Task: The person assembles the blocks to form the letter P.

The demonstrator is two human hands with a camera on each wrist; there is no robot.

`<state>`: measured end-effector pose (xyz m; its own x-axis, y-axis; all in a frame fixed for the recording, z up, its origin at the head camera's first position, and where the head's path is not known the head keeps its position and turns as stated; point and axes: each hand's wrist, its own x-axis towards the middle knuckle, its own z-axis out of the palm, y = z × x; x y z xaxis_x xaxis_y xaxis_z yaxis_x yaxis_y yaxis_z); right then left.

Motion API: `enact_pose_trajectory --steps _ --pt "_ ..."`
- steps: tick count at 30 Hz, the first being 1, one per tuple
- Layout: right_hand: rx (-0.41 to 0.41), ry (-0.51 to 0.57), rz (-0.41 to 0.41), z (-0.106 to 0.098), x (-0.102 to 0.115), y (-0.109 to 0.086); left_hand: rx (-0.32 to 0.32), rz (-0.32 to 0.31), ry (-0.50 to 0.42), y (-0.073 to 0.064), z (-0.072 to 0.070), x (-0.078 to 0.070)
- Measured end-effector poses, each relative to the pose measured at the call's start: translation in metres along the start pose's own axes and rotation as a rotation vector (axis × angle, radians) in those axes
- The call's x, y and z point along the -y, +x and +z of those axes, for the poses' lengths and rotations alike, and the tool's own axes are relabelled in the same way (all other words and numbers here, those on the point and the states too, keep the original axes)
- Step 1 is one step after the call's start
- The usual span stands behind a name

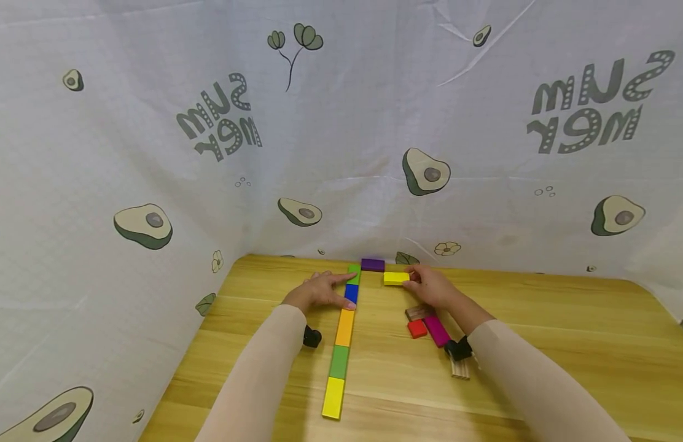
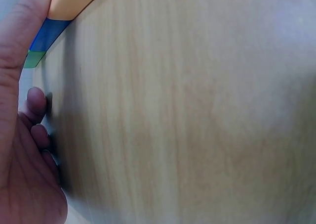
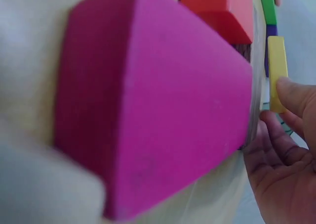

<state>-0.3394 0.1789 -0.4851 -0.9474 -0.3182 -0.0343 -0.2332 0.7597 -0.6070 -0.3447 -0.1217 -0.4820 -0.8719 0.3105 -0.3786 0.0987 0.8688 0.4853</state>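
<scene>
Between the thumb and fingers of my right hand [image 1: 434,287] is a yellow block [image 1: 395,279], pinched at its right end. It lies just right of and slightly nearer than a dark purple block [image 1: 373,265]. My left hand [image 1: 321,291] rests against a row of blocks, its index finger extended on a bright green block [image 1: 354,270] and its thumb where a blue block [image 1: 351,292] meets an orange block [image 1: 344,327]. Closer in, the row continues with a duller green block [image 1: 338,362] and another yellow block [image 1: 333,398]. The purple block sits at the row's far right end.
Below the right hand lie a brown block [image 1: 419,312], a red block [image 1: 416,328], a magenta block [image 1: 438,331] and a striped wooden block [image 1: 460,368]. A printed white cloth [image 1: 352,202] hangs along the back edge of the wooden table [image 1: 386,380].
</scene>
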Motion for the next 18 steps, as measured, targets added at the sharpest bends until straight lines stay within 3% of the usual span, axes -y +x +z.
enact_pose_trajectory --steps 11,18 --pt "-0.049 0.009 0.075 0.002 -0.012 0.012 0.0 0.003 0.01 0.003 0.001 0.001" --pt "-0.086 0.077 0.132 0.001 -0.016 0.02 0.005 0.007 0.009 0.004 0.0 0.003"
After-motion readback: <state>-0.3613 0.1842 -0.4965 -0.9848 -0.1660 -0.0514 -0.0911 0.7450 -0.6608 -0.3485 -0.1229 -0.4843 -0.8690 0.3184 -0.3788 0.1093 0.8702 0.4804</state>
